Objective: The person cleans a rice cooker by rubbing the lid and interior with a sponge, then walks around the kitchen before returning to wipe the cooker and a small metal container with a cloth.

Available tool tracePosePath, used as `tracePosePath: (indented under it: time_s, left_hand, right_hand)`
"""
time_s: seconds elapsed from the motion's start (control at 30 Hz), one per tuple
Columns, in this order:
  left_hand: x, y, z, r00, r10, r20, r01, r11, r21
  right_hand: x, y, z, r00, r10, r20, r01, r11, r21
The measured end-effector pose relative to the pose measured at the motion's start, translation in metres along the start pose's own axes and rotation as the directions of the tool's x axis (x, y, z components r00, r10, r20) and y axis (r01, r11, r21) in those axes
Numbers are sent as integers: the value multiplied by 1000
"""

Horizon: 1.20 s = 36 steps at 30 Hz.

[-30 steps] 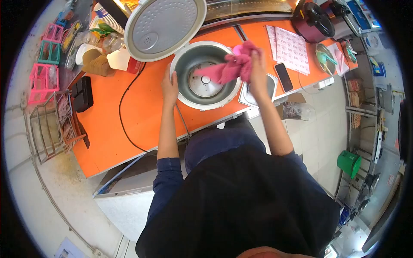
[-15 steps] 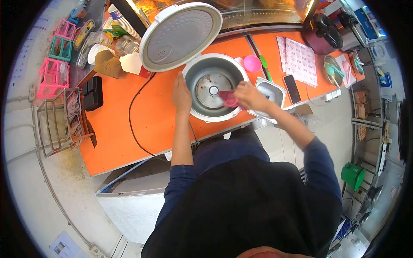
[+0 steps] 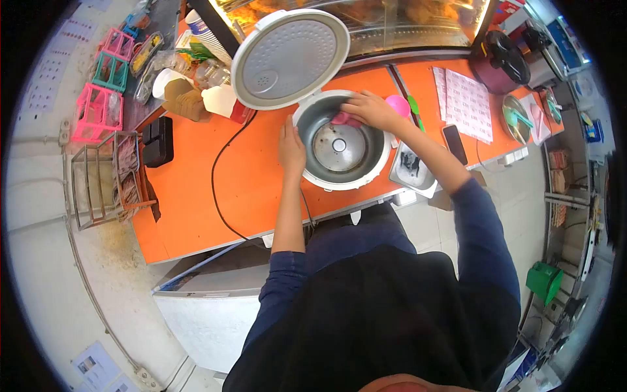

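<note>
A rice cooker (image 3: 382, 171) stands on the orange counter with its lid (image 3: 287, 62) raised. Its inner pot is out, so the round heating plate (image 3: 349, 157) with dark stains shows at the bottom. My right hand (image 3: 373, 111) reaches over the far right rim and presses a pinkish-red cloth (image 3: 344, 119) against the upper inner wall. Against the left outer side of the cooker rests my left hand (image 3: 292, 149), its fingers stretched out flat. Just right of the cooker sits a metal pan (image 3: 413, 166) with a wet, dark-looking inside.
A pink cup (image 3: 398, 106), a green-handled tool (image 3: 416, 112), a phone (image 3: 454, 144) and printed paper sheets (image 3: 468, 104) lie to the right. A black cord (image 3: 214, 176) runs across the counter (image 3: 183, 202). Behind is a lit glass display case (image 3: 372, 32).
My right hand has moved the cloth from the right part of the heating plate up to the far inner wall. The whole view has shifted slightly; my left hand stays at the cooker's side.
</note>
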<state>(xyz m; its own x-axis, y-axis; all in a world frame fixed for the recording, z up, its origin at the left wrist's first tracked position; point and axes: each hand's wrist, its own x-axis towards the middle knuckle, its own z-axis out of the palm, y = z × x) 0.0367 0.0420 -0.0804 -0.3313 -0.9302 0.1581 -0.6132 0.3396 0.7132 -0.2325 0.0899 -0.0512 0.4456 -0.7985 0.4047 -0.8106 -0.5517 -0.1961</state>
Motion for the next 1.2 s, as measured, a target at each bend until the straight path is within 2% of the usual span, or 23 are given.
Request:
tracePosePath:
  time_s: [0.1,0.2,0.27,0.3,0.37,0.4,0.43,0.5,0.57,0.63,0.7,0.77,0.83,0.87,0.9,0.93,0.97,1.0,1.07,1.1,1.13,1.17,1.2]
  left_hand:
    - [-2,-4,5,997,3,-76,-10,996,-92]
    - [-4,-3,2,998,-60,-18,55,972,-227]
    - [-1,-17,12,996,-37,-75,5,921,-390]
    - [-1,-17,10,997,-40,-68,10,922,-387]
    - [1,-14,6,967,-220,126,242,649,-722]
    - [3,-19,5,967,-218,133,245,649,-720]
    - [5,-25,3,961,-181,211,277,549,-789]
    - [4,-24,-6,948,-134,289,318,433,-844]
    - [2,-24,-14,881,-37,472,473,9,-881]
    - [3,-37,-7,906,0,422,420,97,-902]
    - [1,-35,-1,893,-150,425,451,288,-845]
    - [0,-47,8,902,-123,414,429,158,-889]
    - [-11,-61,11,914,-110,390,395,26,-918]
    - [-16,-65,7,910,-156,383,375,-80,-923]
    - [-18,-69,2,905,-200,375,342,-183,-922]
    - [-27,-75,-7,892,-260,370,361,-82,-929]
    - [-42,-79,-16,893,-277,356,345,-88,-934]
    - [-61,-82,-28,865,-344,365,405,49,-913]
    - [-106,-63,-54,760,-497,419,619,357,-699]
    - [-140,-75,-45,819,-373,436,567,644,-514]
    - [-182,-78,-35,809,-292,510,497,804,-326]
    - [-204,-64,-49,602,-146,785,230,973,5]
    - [-220,-14,-77,566,-334,754,412,906,92]
  right_hand:
    - [-36,-50,-6,941,322,101,-306,941,-143]
    - [-49,-122,17,776,620,117,-599,782,-172]
    - [-19,-177,16,706,686,177,-708,682,183]
    - [-7,-203,35,640,746,185,-764,643,51]
    - [21,-245,42,686,723,-84,-653,662,368]
    - [27,-250,49,739,661,-128,-549,702,454]
    - [26,-248,54,735,666,-128,-554,698,453]
    - [23,-242,57,885,461,-67,-425,858,287]
    - [15,-239,54,905,419,-72,-408,904,127]
    - [7,-235,55,962,265,-69,-267,963,-27]
    - [-4,-221,59,979,180,-94,-179,984,14]
    - [-16,-206,57,989,97,-114,-90,994,61]
    - [-21,-192,46,964,246,-104,-162,850,502]
    - [-23,-187,45,880,475,27,-392,693,605]
    - [-24,-185,48,782,623,4,-294,363,884]
    - [-24,-183,52,660,748,65,-86,-11,996]
    - [-15,-170,42,370,906,208,-165,-156,974]
    - [-1,-158,32,184,958,219,3,-224,975]
    - [25,-164,-1,332,942,38,92,-73,993]
    - [46,-186,-22,355,934,-48,96,15,995]
    - [47,-197,-28,617,787,-12,-26,36,999]
    - [48,-204,-31,817,574,58,-134,91,987]
    - [40,-190,-6,974,226,-26,-117,595,795]
